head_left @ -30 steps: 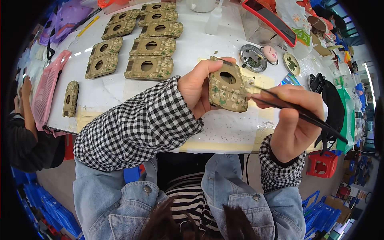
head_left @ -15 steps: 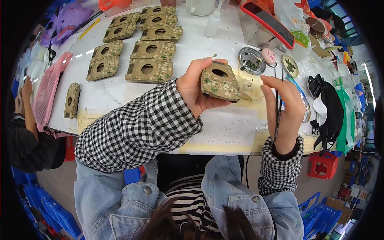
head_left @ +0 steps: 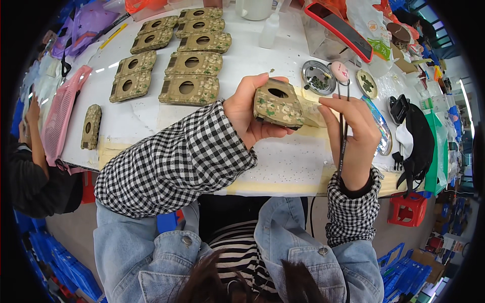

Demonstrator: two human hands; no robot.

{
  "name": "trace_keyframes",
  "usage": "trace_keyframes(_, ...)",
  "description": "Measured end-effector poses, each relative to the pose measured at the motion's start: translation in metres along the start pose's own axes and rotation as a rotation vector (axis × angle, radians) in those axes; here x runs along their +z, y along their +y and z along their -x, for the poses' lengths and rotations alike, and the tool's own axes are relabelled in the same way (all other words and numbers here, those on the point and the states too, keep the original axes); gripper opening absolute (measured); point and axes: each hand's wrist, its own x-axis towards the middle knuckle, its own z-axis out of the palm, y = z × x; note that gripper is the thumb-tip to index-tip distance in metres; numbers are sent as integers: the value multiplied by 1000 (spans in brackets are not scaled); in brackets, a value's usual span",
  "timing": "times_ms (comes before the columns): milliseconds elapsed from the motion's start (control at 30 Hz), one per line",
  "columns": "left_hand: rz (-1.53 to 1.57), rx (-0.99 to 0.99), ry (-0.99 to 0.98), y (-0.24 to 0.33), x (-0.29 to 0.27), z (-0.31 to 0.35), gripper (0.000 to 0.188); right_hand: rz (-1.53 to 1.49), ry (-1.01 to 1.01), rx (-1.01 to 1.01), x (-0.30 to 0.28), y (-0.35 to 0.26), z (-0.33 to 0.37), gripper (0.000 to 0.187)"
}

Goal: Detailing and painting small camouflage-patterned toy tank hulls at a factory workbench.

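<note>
My left hand (head_left: 250, 111) is wrapped around a camouflage model tank hull (head_left: 278, 103) with a round hole in its top, and holds it tilted over the table. To its right, my right hand (head_left: 356, 123) keeps black tweezers (head_left: 344, 121) in its grip, with their two prongs pointing away from me. The thumb and index fingertips come close together near the hull; anything tiny between them cannot be made out. Just beyond that hand are a round metal dish (head_left: 309, 68) of small dark green parts, a pink egg-shaped thing (head_left: 340, 72) and a pale lid (head_left: 373, 91) with green bits.
Several matching hulls (head_left: 191, 63) stand in rows at the back left, and a single hull (head_left: 91, 126) sits nearer the left edge. A red-framed phone (head_left: 339, 31) leans on a clear box. A pink mesh basket (head_left: 65, 113) is at far left, beside another person's arm (head_left: 34, 134).
My right hand has moved slightly left toward the hull, its thumb and index finger closing together and the tweezers swinging with it. My left hand and the hull have barely moved.
</note>
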Motion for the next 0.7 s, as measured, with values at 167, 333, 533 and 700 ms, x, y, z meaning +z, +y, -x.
trace_keyframes(167, -34, 5, 30, 1, 4, 2, 46, -187, 197, 66, -17, -17, -2, 16)
trace_keyframes(333, -72, 7, 53, 0, 11, 4, 46, -521, 111, 110, -13, -23, -2, 7)
trace_keyframes(533, -93, 31, 33, -2, 7, 4, 46, -808, 39, 248, 2, -31, -5, 9)
trace_keyframes(700, -113, 33, 48, -3, 10, 5, 46, -803, 8, 268, 2, -29, -5, 10)
